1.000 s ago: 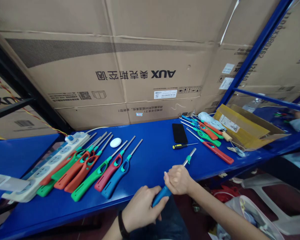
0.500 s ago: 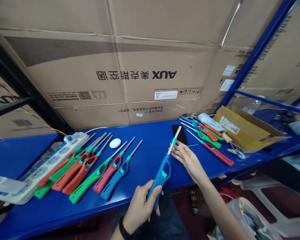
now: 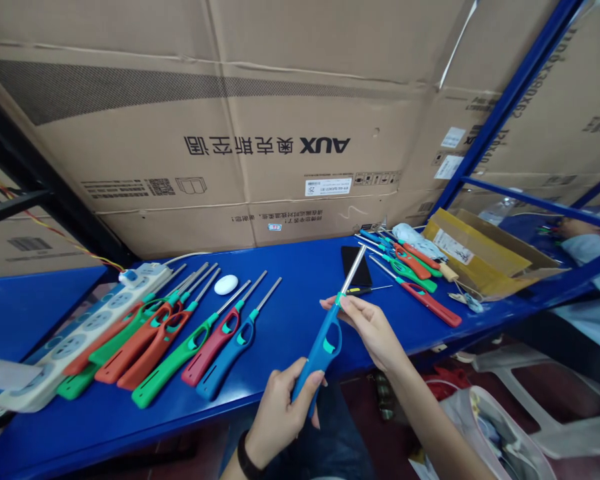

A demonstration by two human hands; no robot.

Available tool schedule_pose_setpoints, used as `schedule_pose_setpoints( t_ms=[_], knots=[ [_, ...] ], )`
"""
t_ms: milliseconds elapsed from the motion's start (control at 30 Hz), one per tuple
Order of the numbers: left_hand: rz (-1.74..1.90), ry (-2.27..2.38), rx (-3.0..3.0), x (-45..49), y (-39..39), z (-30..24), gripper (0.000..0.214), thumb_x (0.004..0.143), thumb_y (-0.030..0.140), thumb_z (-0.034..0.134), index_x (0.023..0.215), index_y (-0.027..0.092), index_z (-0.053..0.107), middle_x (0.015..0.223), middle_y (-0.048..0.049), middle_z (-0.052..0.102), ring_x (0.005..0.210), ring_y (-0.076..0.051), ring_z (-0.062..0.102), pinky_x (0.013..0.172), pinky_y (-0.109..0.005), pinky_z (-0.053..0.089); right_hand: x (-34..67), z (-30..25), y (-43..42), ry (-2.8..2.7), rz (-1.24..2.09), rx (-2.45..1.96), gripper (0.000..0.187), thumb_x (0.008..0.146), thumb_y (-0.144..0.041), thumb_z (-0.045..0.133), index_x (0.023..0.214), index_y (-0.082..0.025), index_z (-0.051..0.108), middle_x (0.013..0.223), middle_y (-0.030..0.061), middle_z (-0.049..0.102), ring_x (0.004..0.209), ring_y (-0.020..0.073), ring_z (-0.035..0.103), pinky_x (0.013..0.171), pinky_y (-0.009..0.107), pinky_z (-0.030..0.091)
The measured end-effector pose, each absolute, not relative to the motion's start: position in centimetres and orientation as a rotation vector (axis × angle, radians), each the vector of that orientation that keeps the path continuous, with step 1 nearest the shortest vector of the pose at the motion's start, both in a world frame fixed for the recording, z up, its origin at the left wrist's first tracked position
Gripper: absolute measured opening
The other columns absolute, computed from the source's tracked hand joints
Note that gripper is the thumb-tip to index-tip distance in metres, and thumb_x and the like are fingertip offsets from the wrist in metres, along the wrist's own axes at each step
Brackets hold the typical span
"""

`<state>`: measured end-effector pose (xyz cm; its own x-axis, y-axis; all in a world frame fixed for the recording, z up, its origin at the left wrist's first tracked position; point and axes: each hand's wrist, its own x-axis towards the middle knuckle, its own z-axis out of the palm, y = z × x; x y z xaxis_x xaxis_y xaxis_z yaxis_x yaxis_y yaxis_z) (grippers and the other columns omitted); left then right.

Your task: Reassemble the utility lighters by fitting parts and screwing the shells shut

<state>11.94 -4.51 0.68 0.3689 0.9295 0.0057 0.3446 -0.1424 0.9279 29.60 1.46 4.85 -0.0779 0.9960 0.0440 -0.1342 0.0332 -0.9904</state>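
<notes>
My left hand grips the blue handle of a long-nosed utility lighter, which has a green collar and a steel tube. My right hand pinches the lighter at the collar with its thumb and fingers. The steel tube points up and away, over a black smartphone. To the left, several green, orange, red and blue lighters lie side by side. Further lighters with red or green handles lie in a loose group to the right.
The blue shelf edge runs below my hands. A power strip, a white oval object and a small screwdriver lie on the shelf. Large cardboard boxes stand behind. A co-worker's hand shows at far right.
The lighter has swung from low and sideways to pointing up and away. My right hand has moved up the lighter and closed on the collar.
</notes>
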Motion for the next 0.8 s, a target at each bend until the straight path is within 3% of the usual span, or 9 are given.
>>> schedule_pose_setpoints(
  t_ms=[133, 333, 533, 800],
  knots=[
    [0.814, 1.206, 1.743, 12.3, -5.1, 0.7, 0.036, 0.094, 0.045, 0.040, 0.084, 0.017, 0.060, 0.043, 0.0023, 0.062, 0.044, -0.012, 0.063, 0.058, -0.018, 0.045, 29.2, 4.8, 0.9, -1.146, 1.171, -1.087, 0.036, 0.077, -0.048, 0.068, 0.095, -0.017, 0.072, 0.098, 0.0096, 0.073, 0.101, 0.0274, 0.065, 0.096, 0.041, 0.047],
    [0.791, 1.170, 1.806, 12.0, -5.4, 0.8, 0.031, 0.095, 0.041, 0.041, 0.081, 0.019, 0.057, 0.046, 0.0031, 0.064, 0.045, -0.011, 0.064, 0.061, -0.018, 0.045, 29.6, 4.7, 0.9, -1.033, 1.371, -0.950, 0.035, 0.076, -0.047, 0.069, 0.093, -0.017, 0.073, 0.097, 0.0097, 0.073, 0.094, 0.0261, 0.068, 0.094, 0.042, 0.049],
    [0.803, 1.196, 1.965, 11.8, -5.5, 1.2, 0.023, 0.094, 0.036, 0.044, 0.079, 0.022, 0.055, 0.049, 0.0045, 0.064, 0.046, -0.011, 0.063, 0.056, -0.019, 0.042, 30.5, 5.6, 0.0, -1.113, 1.431, -0.914, 0.040, 0.076, -0.040, 0.072, 0.109, -0.019, 0.067, 0.096, 0.0092, 0.074, 0.091, 0.0245, 0.069, 0.089, 0.041, 0.051],
    [0.860, 1.183, 2.131, 11.4, -5.7, 1.3, 0.023, 0.093, 0.033, 0.044, 0.076, 0.021, 0.054, 0.050, 0.0017, 0.061, 0.045, -0.012, 0.060, 0.050, -0.020, 0.040, 30.8, 5.6, -0.6, -1.189, 1.395, -0.908, 0.031, 0.075, -0.040, 0.073, 0.094, -0.017, 0.070, 0.090, 0.0095, 0.075, 0.086, 0.0257, 0.071, 0.081, 0.040, 0.056]
  ],
)
